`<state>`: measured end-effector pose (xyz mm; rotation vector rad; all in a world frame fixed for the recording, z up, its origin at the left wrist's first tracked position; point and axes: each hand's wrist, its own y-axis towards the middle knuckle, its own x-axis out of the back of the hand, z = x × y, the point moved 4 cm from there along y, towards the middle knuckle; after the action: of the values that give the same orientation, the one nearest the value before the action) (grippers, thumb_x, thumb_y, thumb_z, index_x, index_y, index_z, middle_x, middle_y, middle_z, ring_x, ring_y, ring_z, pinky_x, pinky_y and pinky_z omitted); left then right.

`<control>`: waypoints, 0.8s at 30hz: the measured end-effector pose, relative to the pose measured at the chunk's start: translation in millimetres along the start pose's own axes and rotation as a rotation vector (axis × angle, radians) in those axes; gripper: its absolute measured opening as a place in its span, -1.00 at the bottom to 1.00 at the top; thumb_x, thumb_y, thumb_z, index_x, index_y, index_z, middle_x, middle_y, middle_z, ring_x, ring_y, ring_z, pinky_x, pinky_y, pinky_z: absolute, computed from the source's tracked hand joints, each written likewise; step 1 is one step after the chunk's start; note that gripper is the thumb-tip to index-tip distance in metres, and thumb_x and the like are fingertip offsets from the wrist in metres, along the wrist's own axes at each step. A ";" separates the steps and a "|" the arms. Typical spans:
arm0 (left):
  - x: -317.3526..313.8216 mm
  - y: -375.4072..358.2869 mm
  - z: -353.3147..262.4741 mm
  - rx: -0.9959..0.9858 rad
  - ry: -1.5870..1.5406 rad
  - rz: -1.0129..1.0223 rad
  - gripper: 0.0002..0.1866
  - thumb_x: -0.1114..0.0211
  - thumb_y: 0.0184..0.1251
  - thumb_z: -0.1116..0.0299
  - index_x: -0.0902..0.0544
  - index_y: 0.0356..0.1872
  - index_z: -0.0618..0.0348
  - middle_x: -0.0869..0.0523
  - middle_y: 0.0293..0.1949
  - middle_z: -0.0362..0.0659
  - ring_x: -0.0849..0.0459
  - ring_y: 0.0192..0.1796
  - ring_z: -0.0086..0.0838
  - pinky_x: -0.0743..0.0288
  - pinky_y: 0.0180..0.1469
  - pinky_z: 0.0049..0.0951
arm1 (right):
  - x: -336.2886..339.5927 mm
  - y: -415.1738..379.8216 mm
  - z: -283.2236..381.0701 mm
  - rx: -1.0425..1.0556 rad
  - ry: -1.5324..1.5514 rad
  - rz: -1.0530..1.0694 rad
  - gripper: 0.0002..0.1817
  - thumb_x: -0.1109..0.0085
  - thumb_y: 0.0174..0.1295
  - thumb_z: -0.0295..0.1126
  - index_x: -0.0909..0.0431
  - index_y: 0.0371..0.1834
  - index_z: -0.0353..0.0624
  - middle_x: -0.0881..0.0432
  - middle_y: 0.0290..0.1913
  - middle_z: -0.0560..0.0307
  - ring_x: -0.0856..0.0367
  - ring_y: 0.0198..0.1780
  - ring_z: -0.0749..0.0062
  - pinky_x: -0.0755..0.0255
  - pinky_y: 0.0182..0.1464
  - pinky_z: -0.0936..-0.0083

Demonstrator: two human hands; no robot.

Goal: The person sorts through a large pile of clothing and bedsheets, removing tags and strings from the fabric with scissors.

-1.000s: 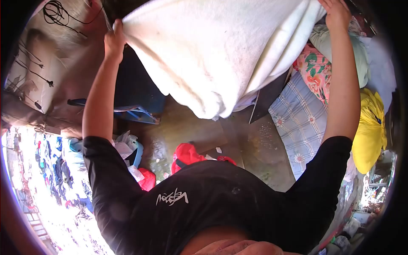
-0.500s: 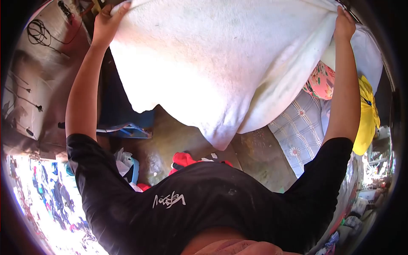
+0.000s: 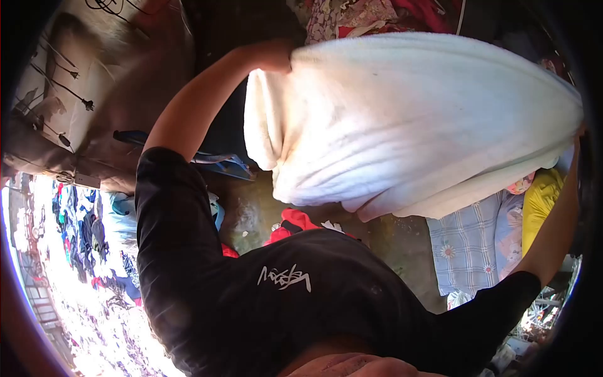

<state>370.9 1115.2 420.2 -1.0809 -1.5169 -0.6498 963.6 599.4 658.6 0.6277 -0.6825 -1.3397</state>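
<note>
A large white towel point(image 3: 408, 119) is stretched sideways in front of me, its lower edge hanging in loose folds. Its upper left part is gripped by my left hand point(image 3: 274, 56), with the fingers closed round the fabric and a flap drooping beside them. Far to the right, my right hand point(image 3: 581, 137) is closed at the towel's other end, partly lost in the dark rim of the view. The towel sags over the floor between both arms.
Patterned cloths point(image 3: 352, 16) lie at the top. A checked, flowered blue cloth point(image 3: 465, 242) and a yellow cloth point(image 3: 540, 204) are at the right. Red fabric point(image 3: 292, 223) lies on the floor point(image 3: 251, 210) near me. Cables with plugs point(image 3: 78, 97) hang at the left.
The towel has moved down and right and is pulled wider sideways. My left hand has moved right and down; my right hand has gone outward and down toward the view's edge.
</note>
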 end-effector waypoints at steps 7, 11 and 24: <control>-254.8 -18.2 -68.3 -0.377 -0.691 0.209 -0.34 -0.40 0.04 0.24 -0.56 0.25 0.25 -0.71 0.05 0.12 -0.66 0.14 -0.15 -0.48 0.21 -0.18 | 0.8 -20.6 81.8 0.016 0.028 -0.018 -0.69 -0.01 0.46 -0.31 -0.60 0.11 -0.21 -0.64 0.09 0.06 -0.58 0.09 0.35 -0.37 0.18 0.47; -333.4 -58.4 -185.4 -0.389 -0.770 0.389 -0.33 -0.44 0.19 0.06 -0.46 0.32 0.01 -0.73 0.03 -0.02 -0.71 0.09 -0.16 -0.54 0.13 -0.19 | -22.2 -31.8 143.8 0.070 0.049 0.015 -0.71 0.00 0.47 -0.31 -0.60 0.08 -0.21 -0.65 0.04 0.07 -0.58 0.03 0.35 -0.40 0.12 0.47; -369.4 -0.2 -290.2 -0.264 -1.189 0.586 -0.39 -0.27 0.43 0.05 -0.42 0.37 0.16 -0.66 0.01 -0.09 -0.67 0.02 -0.30 -0.59 0.01 -0.29 | -107.4 -91.8 289.2 0.150 0.236 0.190 -0.76 0.00 0.48 -0.30 -0.58 -0.02 -0.21 -0.65 -0.11 0.08 -0.60 -0.15 0.36 -0.47 -0.07 0.47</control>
<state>493.4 761.9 135.8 -2.2192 -1.9156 0.3206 675.5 688.5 771.0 0.8070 -0.6360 -1.0258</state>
